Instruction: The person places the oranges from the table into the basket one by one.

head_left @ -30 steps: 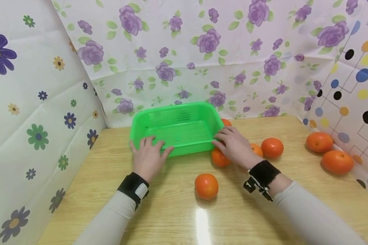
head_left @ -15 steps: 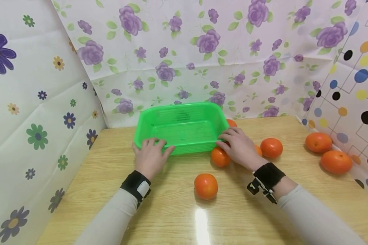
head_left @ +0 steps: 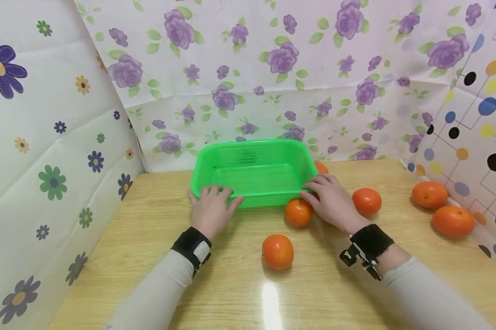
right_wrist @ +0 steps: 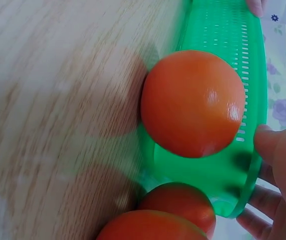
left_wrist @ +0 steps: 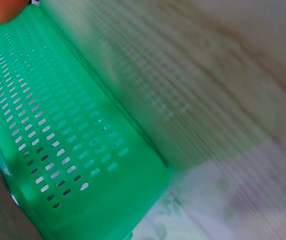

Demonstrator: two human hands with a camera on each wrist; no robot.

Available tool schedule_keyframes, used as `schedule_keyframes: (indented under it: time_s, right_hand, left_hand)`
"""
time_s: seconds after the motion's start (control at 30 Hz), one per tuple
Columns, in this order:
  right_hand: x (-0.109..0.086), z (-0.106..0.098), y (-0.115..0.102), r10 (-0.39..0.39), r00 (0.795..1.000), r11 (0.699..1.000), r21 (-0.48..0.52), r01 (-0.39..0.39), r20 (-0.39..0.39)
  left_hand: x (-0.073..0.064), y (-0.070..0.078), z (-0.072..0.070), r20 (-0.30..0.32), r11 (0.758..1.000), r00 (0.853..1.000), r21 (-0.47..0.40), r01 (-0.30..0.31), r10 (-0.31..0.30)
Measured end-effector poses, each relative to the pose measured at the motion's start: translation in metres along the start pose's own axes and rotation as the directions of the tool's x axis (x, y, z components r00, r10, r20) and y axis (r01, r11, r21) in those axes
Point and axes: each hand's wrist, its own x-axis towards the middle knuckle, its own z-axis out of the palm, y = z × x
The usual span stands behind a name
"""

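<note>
Closest to you on the worktop (head_left: pixel 227 293) lie your two grey sleeves (head_left: pixel 155 291), with a black strap round each wrist, the left strap (head_left: pixel 191 247) bearing a pale patch and the right strap (head_left: pixel 372 243) a small fitting. Between your forearms sits the near tomato (head_left: pixel 278 252), well apart from both hands. Beyond it, the second tomato (head_left: pixel 299 212) stands just in front of the basket's near wall, by your right thumb; whether it touches either, you cannot tell. Your left hand (head_left: pixel 211 211) has its grip pinching the near rim towards the left corner, fingers over the edge and thumb outside. Your right hand (head_left: pixel 333 201) pinches the rim at the near right corner, thumb on the outer side and fingertips inside, as the right wrist view shows. The green basket (head_left: pixel 268 200) sits between the two, upright, its long side facing you and its perforated walls in plain sight. To the right of your right hand rests the lone tomato (head_left: pixel 366 201), and farther right a pair of oval tomatoes (head_left: pixel 453 222) lies by the dotted cloth (head_left: pixel 475 151). The rear tomato (head_left: pixel 321 167) peeks out beside the basket's right end. Behind everything hangs the rose-patterned cloth (head_left: pixel 252 68).
</note>
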Motion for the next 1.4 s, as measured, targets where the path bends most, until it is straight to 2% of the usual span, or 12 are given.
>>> schedule_keyframes:
  time_s: [0.23,0.63,1.1,1.27,1.4]
  right_hand:
    - [-0.006,0.000,0.006,0.004,1.000,1.000,-0.001,-0.004,-0.023]
    - [-0.011,-0.002,0.015,0.031,0.999,1.000,0.003,-0.031,-0.039]
    - [-0.012,-0.001,0.019,0.055,0.998,0.998,0.020,-0.054,-0.034]
    - [-0.011,-0.001,0.018,0.039,0.998,0.999,0.023,-0.038,-0.041]
    - [-0.011,-0.002,0.018,0.029,0.998,0.999,0.021,-0.028,-0.052]
  left_hand:
    - [0.004,0.006,0.002,0.007,1.000,1.000,-0.004,-0.010,0.010]
    - [0.009,0.015,0.006,-0.020,0.999,0.999,-0.008,-0.035,0.035]
    - [0.011,0.016,0.005,-0.046,0.998,0.997,-0.021,-0.059,0.058]
    - [0.006,0.014,0.002,-0.089,0.998,0.994,-0.014,-0.069,0.067]
    - [-0.002,0.018,-0.006,-0.146,0.992,0.982,-0.026,-0.122,0.117]
